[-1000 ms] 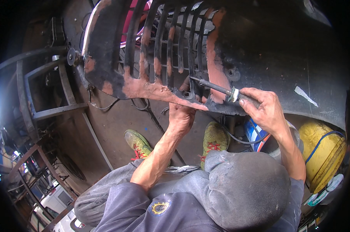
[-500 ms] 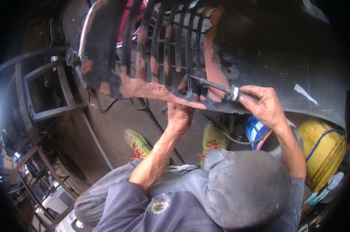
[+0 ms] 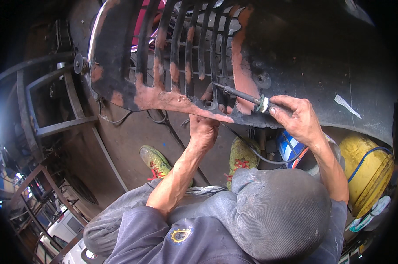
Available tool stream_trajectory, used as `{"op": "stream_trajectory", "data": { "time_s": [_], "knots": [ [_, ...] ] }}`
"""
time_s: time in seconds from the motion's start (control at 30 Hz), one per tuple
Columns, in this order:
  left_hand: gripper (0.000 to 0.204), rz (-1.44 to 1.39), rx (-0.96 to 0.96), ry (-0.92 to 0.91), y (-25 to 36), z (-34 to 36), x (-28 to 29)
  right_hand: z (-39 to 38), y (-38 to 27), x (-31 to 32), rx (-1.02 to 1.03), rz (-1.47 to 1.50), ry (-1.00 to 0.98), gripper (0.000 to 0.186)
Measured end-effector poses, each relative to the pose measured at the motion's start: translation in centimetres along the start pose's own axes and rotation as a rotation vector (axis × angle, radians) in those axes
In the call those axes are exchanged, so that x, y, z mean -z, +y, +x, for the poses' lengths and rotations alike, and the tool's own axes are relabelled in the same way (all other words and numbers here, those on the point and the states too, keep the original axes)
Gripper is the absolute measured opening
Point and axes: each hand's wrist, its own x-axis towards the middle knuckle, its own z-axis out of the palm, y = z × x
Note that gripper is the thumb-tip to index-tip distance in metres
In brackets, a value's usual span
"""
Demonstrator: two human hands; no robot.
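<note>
A black plastic bumper (image 3: 313, 57) with a slatted grille section (image 3: 176, 53) spans the upper view. Pinkish-brown patches (image 3: 163, 100) cover parts of its lower edge and slats. In my right hand (image 3: 298, 121) is a soldering iron (image 3: 240, 93), gripped by its handle with thumb and fingers. Its tip points left and meets, or nearly meets, the lower end of a slat. My left hand (image 3: 203, 132) holds the bumper's lower edge from beneath. Its fingers pass behind the plastic, and some show through the gap near the iron's tip; the rest are hidden.
A cable (image 3: 269, 161) curves below the bumper. At right stand a blue, white and orange bucket (image 3: 291, 147) and a yellow container (image 3: 366, 176). A metal frame (image 3: 53, 97) is at left. My shoes (image 3: 243, 156) rest on the brown floor (image 3: 115, 154).
The iron's tip has shifted slightly up and left along the slat, and my right hand has moved a little with it. My left hand keeps nearly the same place.
</note>
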Motion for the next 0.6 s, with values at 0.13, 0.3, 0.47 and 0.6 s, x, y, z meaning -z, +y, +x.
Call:
{"op": "stream_trajectory", "data": {
  "time_s": [0.13,0.3,0.47,0.6],
  "knots": [
    [0.065,0.037,-0.031,-0.012,-0.08,0.11,0.25,0.1,0.38,-0.19,0.017,-0.023,0.007,0.028],
    [0.063,0.048,-0.048,-0.042,-0.33,0.16,0.54,0.28,0.14,0.33,-0.066,0.029,-0.069,0.028],
    [0.061,0.063,-0.059,-0.046,-0.52,0.17,0.88,0.32,-0.07,0.73,-0.112,0.104,-0.096,0.027],
    [0.061,0.067,-0.052,-0.042,-0.23,0.1,0.55,0.78,0.09,0.64,-0.089,0.06,-0.119,0.027]
  ]
}}
